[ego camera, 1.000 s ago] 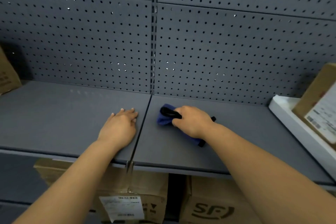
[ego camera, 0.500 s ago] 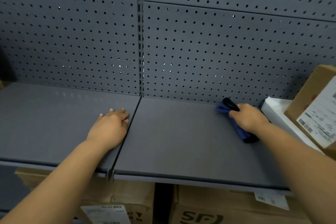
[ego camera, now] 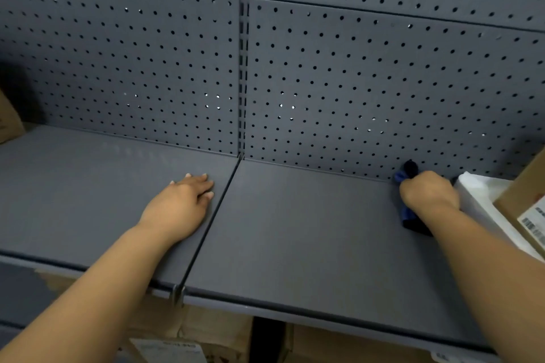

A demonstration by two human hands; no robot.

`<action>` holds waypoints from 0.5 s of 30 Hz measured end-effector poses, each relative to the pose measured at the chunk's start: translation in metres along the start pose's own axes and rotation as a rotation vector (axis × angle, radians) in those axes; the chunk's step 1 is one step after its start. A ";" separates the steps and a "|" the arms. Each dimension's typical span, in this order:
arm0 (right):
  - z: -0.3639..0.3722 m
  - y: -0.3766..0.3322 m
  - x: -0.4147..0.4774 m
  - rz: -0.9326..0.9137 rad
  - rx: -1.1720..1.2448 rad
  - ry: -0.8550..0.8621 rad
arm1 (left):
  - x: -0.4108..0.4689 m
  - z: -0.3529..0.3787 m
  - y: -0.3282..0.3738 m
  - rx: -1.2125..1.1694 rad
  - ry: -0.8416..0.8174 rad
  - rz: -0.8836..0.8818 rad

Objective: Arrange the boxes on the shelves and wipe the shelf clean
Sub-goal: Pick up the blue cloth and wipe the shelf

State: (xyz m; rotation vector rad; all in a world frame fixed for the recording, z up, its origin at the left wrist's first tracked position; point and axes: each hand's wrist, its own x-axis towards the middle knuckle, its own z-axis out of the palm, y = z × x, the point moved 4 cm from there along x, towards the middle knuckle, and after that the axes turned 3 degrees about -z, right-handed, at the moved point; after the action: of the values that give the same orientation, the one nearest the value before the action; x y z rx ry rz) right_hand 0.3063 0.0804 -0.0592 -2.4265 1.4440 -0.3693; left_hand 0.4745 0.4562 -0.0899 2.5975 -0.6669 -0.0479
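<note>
**Wiping the far corner**

The grey shelf (ego camera: 295, 230) fills mid-frame. At right, boxes (ego camera: 525, 203) sit pushed aside. The left hand (ego camera: 180, 203) lies flat, likely bracing. The right hand (ego camera: 427, 191) clutches the blue cloth (ego camera: 408, 215), mid-right.

A grey perforated back wall (ego camera: 324, 82) fills the upper frame, its round holes set in even, staggered rows. A slotted vertical upright (ego camera: 243, 68) divides it into a left panel (ego camera: 118, 53) and a right panel (ego camera: 413, 68), each crossed near the top by a horizontal seam (the seam sits higher on the left than on the right). Points of light glint through a scattering of holes on both sides. At the right edge lies a white, tray-like piece (ego camera: 483, 200), its material too blurred to tell.
</note>
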 end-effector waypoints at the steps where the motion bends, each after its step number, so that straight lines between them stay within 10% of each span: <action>1: 0.001 -0.005 -0.002 -0.010 0.010 -0.002 | 0.000 -0.001 -0.001 -0.001 0.000 -0.001; 15: 0.052 -0.132 -0.061 -0.279 0.085 -0.098 | -0.010 -0.011 -0.024 0.017 -0.015 0.026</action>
State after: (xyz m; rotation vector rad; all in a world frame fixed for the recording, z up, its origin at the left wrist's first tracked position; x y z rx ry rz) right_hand 0.4035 0.2003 -0.0622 -2.5409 1.0302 -0.3585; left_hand 0.4778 0.4843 -0.0908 2.6069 -0.7085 -0.0533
